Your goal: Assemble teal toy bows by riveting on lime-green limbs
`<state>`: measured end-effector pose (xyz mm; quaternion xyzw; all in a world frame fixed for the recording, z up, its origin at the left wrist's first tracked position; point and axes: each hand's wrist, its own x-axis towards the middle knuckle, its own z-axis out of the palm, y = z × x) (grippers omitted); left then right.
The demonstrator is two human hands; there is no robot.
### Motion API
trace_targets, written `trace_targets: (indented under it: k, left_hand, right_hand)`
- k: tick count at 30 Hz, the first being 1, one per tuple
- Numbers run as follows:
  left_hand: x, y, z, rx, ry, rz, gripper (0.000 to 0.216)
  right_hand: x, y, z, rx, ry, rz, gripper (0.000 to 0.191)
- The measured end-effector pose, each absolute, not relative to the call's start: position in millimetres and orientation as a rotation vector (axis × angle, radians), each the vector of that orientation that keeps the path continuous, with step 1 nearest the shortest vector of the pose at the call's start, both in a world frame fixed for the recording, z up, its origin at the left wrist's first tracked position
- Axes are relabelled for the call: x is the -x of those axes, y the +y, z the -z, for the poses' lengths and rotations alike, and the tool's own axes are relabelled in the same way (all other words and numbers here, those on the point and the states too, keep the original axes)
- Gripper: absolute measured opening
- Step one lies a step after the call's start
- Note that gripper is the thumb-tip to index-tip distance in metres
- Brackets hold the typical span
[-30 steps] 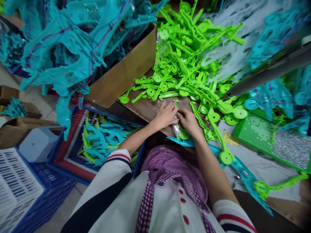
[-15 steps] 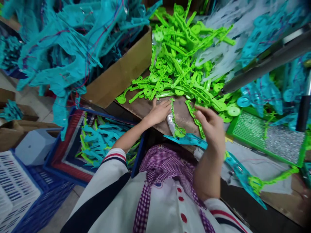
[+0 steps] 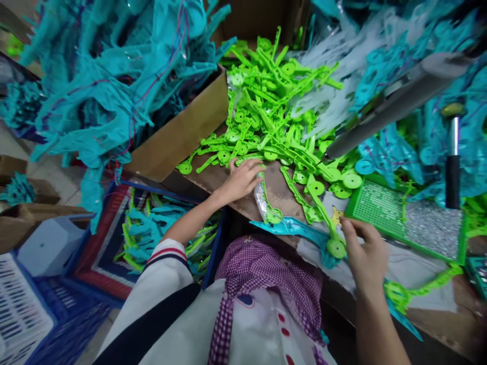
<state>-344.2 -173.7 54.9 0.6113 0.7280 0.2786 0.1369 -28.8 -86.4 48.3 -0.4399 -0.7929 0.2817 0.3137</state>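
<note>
My left hand point(image 3: 243, 180) rests palm down at the near edge of the lime-green plastic parts, thumb apart from the fingers. Its fingertips touch the upper end of a curved green piece point(image 3: 273, 215) with a glossy clear strip point(image 3: 261, 198) beside it. My right hand point(image 3: 367, 251) is to the right, thumb and forefinger drawn together; what is between them, if anything, I cannot make out. Just left of it, a green arm with round ends point(image 3: 337, 248) lies across a long teal plastic part point(image 3: 292, 226) at the bench edge. The right hand partly hides that teal part's right side.
A heap of green parts point(image 3: 274, 111) covers the back of the bench. A green tray point(image 3: 433, 215) holds small metal pieces. A grey screwdriver-like tool point(image 3: 380, 106) hangs above. Teal parts fill a cardboard box point(image 3: 182, 129); a blue-rimmed crate point(image 3: 95, 243) stands below left.
My right hand has moved right and down toward the bench, uncovering the green arm on the teal part. My left hand stays by the curved green piece. The view has shifted slightly.
</note>
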Motion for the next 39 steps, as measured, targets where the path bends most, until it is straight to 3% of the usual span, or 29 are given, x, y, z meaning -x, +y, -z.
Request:
trace_targets:
  k: [4,10,12,17,23,31,37,39]
  left_hand:
    - [332.3,-78.0,-69.9,-1.821,2.107,-0.994,0.022]
    - [323.4,41.7,-51.4,-1.789,2.195,-0.747,0.015]
    - [327.5,43.2,-51.4,-1.761,2.204,-0.758,0.009]
    - [347.2,13.3,-66.9,-1.579,2.327,-0.947,0.023]
    - [363.7,-18.1,-48.0,-1.661,2.321,-0.897,0.011]
    - [362.3,-22.4,-27.7,-1.745,2.357,-0.948,0.022]
    - [362.2,-25.9,-28.0,-1.804,2.348,-0.992,0.017]
    - [352.3,-38.6,-34.6,-1.786,2.359,-0.957,0.026]
  right_hand:
    - [61.3,-100.0,-48.8,0.87,-2.222,-0.981,0.02]
    - [52.1,-140.0,-59.7,0.863,-2.183,-1.012,0.011]
    - [31.9,-147.7,-70.0,0.858,-2.192,-1.024,0.013]
    - [29.6,-127.7,-61.4,0.792,-2.266,-0.907,0.011]
    - [12.1,-90.8,-35.9,1.049,-2.215,-0.713,0.017]
    - [16.8,-44.1,-26.7,1.236,-2.361,-0.46,0.037]
    - [19.3,-62.8,-17.0,1.002,-2.483,-0.429,0.035]
    - [24.2,-74.5,-20.0,0.851,-2.527,-0.355,0.03]
